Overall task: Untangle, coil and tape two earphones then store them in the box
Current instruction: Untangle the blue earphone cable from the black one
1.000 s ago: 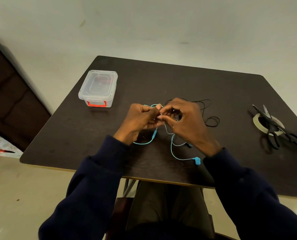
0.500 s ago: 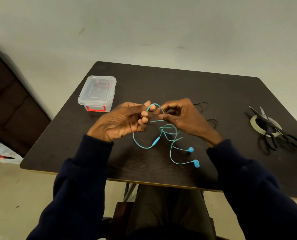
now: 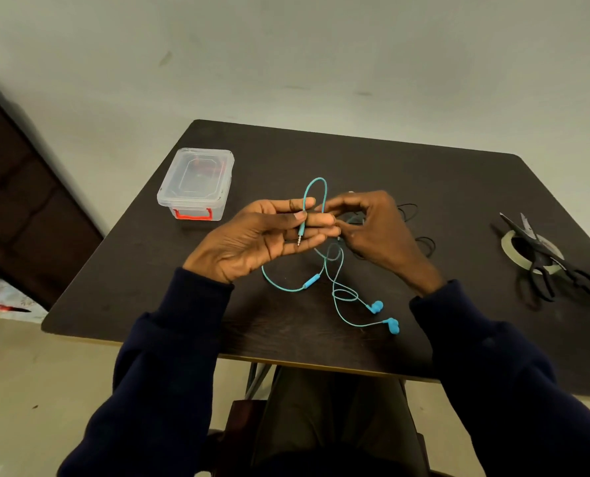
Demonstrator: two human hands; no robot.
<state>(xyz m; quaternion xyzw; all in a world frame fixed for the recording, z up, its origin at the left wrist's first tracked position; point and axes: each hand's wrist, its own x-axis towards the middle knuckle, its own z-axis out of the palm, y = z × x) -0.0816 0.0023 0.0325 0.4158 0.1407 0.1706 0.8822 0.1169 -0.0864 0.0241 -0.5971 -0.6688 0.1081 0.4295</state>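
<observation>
Two hands pinch the thin turquoise earphone cable (image 3: 311, 280) between them: left hand (image 3: 262, 235) by its metal plug (image 3: 299, 235), right hand (image 3: 372, 228) on the loop, almost touching.

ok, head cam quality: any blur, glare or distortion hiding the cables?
Head view: wide-angle lens warps the table outline; light soft, faint sheen at the near edge, no hard glare; teal earphone crisp, high contrast; black earphone nearly lost against the dark top beside the right hand.

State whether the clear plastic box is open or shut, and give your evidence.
Shut: the lid lies flat on the clear box, with the red clip against its front.
</observation>
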